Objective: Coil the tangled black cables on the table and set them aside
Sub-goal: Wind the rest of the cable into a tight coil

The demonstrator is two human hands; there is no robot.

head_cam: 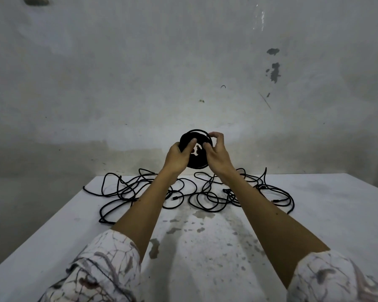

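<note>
Both hands are up above the far edge of the desk [314, 214], a white, stained, flat surface. The left hand [177, 159] grips the round black coil of wound cable [194, 149] from its left side, thumb curled across the front. The right hand [216, 155] pinches the coil's right rim, fingers bent over the top strand. The coil is held upright in the air. Below it, the loose tangle of thin black cables [205, 197] sprawls across the far part of the desk.
</note>
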